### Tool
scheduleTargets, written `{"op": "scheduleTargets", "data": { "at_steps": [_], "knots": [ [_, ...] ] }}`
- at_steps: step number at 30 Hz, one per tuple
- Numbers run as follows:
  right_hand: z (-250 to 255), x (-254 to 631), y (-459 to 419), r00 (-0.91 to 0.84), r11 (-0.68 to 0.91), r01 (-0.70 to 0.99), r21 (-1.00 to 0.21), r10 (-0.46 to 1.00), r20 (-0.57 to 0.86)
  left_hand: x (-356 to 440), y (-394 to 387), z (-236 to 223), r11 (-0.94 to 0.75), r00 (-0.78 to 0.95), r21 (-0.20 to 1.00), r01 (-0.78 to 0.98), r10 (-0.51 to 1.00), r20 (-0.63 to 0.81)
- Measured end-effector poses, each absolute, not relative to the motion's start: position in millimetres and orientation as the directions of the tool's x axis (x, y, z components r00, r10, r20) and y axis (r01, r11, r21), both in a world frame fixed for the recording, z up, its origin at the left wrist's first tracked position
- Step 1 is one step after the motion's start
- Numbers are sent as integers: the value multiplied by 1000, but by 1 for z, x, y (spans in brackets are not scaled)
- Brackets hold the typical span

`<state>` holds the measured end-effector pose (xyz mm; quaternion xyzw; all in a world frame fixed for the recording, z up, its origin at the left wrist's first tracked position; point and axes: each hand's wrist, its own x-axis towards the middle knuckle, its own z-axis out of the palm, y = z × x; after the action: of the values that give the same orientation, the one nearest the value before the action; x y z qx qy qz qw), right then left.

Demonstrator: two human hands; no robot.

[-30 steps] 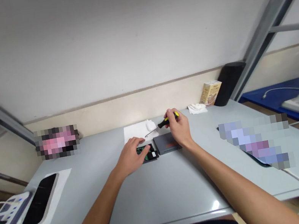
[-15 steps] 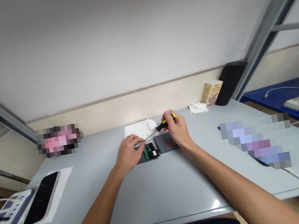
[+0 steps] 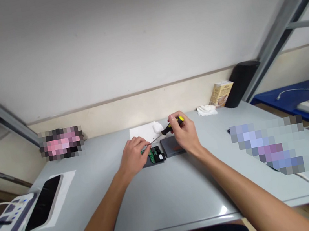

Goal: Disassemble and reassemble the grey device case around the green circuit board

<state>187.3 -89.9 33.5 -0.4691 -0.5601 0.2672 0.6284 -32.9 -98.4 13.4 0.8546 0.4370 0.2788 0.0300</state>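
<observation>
My right hand (image 3: 185, 132) is closed around the black and yellow handle of a screwdriver (image 3: 166, 129). Its thin shaft slants down to the left, and its tip meets the fingertips of my left hand (image 3: 134, 155). The left thumb and forefinger are pinched together there; whatever lies between them is too small to make out. Under and beside these fingers is a green circuit board (image 3: 154, 155) with black parts, set in a dark open tray, partly covered by the left hand. A dark grey metal cover (image 3: 172, 147) lies just right of the board, partly behind my right hand.
Behind the board are a white paper sheet (image 3: 139, 131) and a small white case (image 3: 157, 127). Crumpled tissue (image 3: 206, 110), a yellow carton (image 3: 221, 93) and a black cylinder (image 3: 242, 84) stand back right. A phone (image 3: 44, 202) and power strip (image 3: 10, 224) lie left.
The view has shifted slightly. Both hands keep nearly the same pose, with the screwdriver tip still at the left fingertips.
</observation>
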Motion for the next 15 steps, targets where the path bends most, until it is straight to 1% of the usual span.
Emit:
{"op": "scheduleTargets", "data": {
  "at_steps": [6,10,12,15],
  "knots": [
    [35,184,-92,184,501,175,-848,829,528,-33,-98,12,-638,483,322,700,754,445],
    [36,183,-95,166,493,238,-837,828,535,-31,-100,13,-621,459,361,696,771,442],
    [35,184,-96,154,478,287,-830,833,532,-31,-103,16,-621,475,373,689,776,415],
    [33,184,-97,123,469,337,-816,838,532,-32,-106,22,-645,554,378,665,764,331]
  ]
}}
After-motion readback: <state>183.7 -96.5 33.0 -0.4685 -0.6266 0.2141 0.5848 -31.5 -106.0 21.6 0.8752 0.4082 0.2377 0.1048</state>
